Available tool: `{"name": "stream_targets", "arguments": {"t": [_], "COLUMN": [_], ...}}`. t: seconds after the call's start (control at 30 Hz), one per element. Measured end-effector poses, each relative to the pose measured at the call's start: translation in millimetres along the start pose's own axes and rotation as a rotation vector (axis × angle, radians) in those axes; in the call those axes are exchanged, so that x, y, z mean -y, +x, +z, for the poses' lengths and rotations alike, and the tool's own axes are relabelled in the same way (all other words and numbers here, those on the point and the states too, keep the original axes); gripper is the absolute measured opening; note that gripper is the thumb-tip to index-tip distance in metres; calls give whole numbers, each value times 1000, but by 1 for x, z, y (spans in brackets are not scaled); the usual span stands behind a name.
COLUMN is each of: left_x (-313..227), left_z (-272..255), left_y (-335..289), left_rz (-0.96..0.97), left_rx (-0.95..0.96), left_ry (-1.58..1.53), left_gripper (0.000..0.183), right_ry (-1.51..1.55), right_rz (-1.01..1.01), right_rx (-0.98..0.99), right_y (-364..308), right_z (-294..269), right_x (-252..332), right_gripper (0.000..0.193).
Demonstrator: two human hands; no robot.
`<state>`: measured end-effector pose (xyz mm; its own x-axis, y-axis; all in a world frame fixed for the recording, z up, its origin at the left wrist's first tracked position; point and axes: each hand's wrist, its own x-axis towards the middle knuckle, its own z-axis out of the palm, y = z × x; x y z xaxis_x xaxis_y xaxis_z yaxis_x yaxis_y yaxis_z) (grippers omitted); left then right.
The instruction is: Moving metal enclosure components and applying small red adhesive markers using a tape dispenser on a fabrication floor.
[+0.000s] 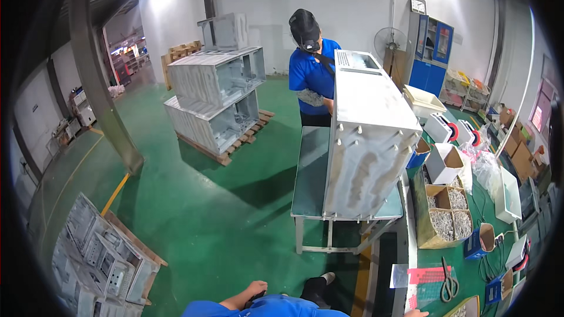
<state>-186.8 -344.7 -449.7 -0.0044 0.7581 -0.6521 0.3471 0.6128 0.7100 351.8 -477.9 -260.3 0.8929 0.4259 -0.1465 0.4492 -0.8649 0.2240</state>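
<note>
My left hand (257, 288) is low in the view, in front of my blue shirt, with its fingers curled in. A dark patch shows beside it; whether the hand holds anything is hidden. Only a sliver of my right hand (416, 313) shows at the bottom edge, by the bench's near side, its fingers mostly cut off. Nearest to it are a pink-red sheet (427, 275), a pair of dark-handled scissors (449, 287) and an open box of small parts (468, 307). Ahead, a tall grey metal cabinet housing (370, 167) with short studs stands on a green-topped table (309, 158).
A person (314, 70) in a blue shirt works behind the housing. More metal housings (214, 76) are stacked on a pallet (223, 155), others (103, 252) at lower left. The right bench carries divided boxes of fasteners (449, 223), bins and scales. A steel column (103, 76) rises at left.
</note>
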Motion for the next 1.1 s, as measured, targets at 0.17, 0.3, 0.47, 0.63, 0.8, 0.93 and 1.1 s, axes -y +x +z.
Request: {"name": "stream_targets", "arguments": {"t": [0.17, 0.3, 0.47, 0.63, 0.8, 0.93, 1.1], "left_x": [2, 22, 9, 12, 16, 12, 18], "left_z": [-2, -7, -8, -1, -5, -3, -8], "left_y": [1, 14, 2, 17, 12, 12, 15], "left_rz": [31, 35, -35, 1, 3, 17, 64], "left_rx": [24, 7, 44, 45, 60, 44, 87], "left_ry": [-38, -106, -81, -80, -65, -28, 1], "left_gripper": [24, 23, 24, 24, 22, 22, 21], "right_ry": [-110, 65, 19, -9, 20, -31, 4], "right_rz": [-96, 61, -7, 16, 64, -13, 2], "right_rx": [52, -110, -85, -210, -290, -170, -173], "right_y": [11, 10, -9, 18, 15, 5, -2], "right_z": [16, 28, -1, 45, 50, 22, 16], "right_x": [-6, 4, 8, -8, -1, -2, 3], "right_gripper": [26, 24, 22, 22, 23, 22, 20]}}
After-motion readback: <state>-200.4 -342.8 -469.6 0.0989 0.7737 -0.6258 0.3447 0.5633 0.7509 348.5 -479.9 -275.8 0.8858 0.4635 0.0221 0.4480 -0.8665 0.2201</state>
